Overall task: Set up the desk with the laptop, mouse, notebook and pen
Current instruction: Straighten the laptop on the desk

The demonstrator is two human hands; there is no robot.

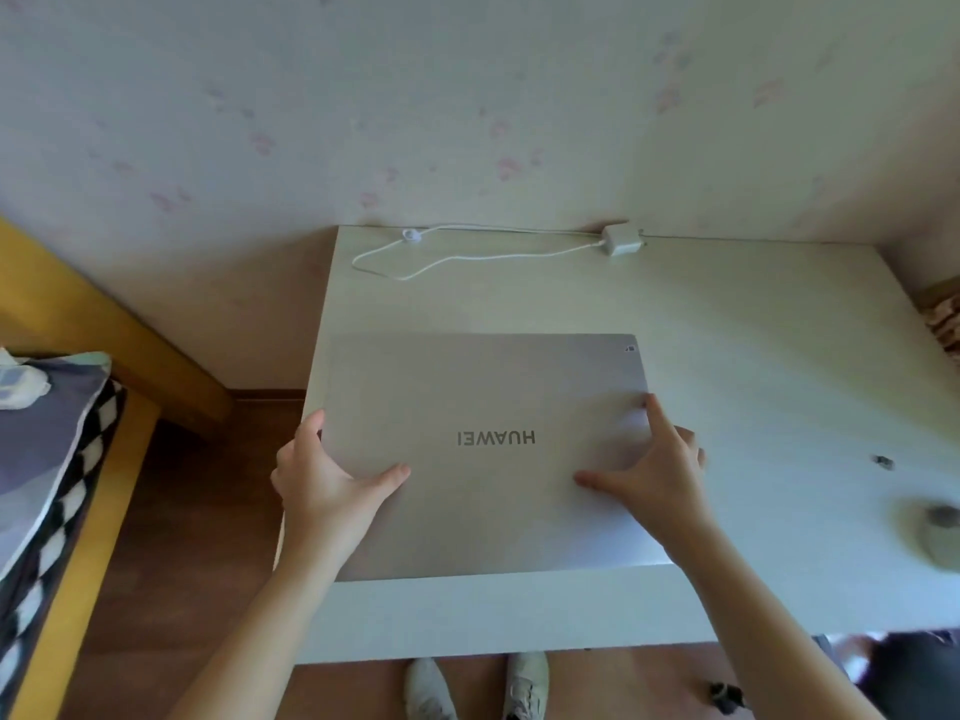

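White bench (753, 324): both hands, left (324, 485) and right (654, 480), clamp the closed laptop (483, 407); overhanging left, it could tip off.

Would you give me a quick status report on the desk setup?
Both hands, left and right, gripping closed laptop. Mouse right. Charger behind.

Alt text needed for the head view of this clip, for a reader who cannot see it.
Both hands, left hand and right hand, grip the sides of a closed silver Huawei laptop on a white desk. A white charger lies by the wall, a grey mouse at right.
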